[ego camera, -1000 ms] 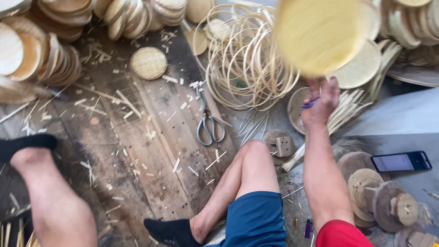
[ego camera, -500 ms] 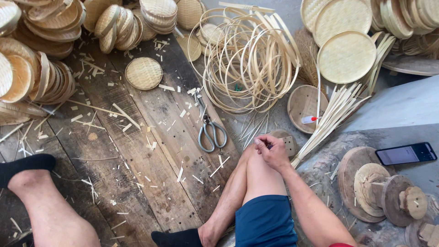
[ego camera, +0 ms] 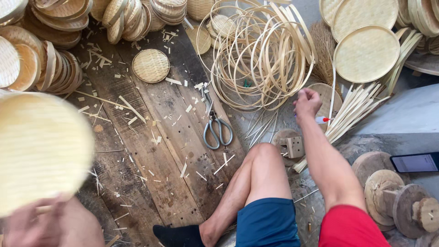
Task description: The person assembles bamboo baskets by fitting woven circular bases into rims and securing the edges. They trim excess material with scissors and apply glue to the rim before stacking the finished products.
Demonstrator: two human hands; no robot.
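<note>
Two hands were at work. Your left hand (ego camera: pixel 32 224), blurred at the bottom left corner, gripped the lower edge of a round woven bamboo tray (ego camera: pixel 41 151) that stood tilted up close to the camera, pale yellow and smeared by motion; how tightly the fingers closed on it I could not tell. Your right hand (ego camera: pixel 307 102) reached forward with the fingers curled in toward the palm, just beside a loose bundle of thin bamboo hoops (ego camera: pixel 260 59) and above a small red-and-white marker (ego camera: pixel 322 120); whether it pinched anything could not be made out.

You sat on a floor of dark, worn wooden planks (ego camera: pixel 155 155) littered with pale bamboo shavings and chips. Grey-handled scissors (ego camera: pixel 216 128) lay on the boards left of your bent knee. A small flat woven disc (ego camera: pixel 151 66) lay farther off. Stacks of finished trays (ego camera: pixel 41 64) leaned along the upper left, more flat trays (ego camera: pixel 366 54) lay at the upper right, and flat bamboo strips (ego camera: pixel 352 112) fanned out beside your right forearm. A dark phone (ego camera: pixel 414 162) rested at the right edge.
</note>
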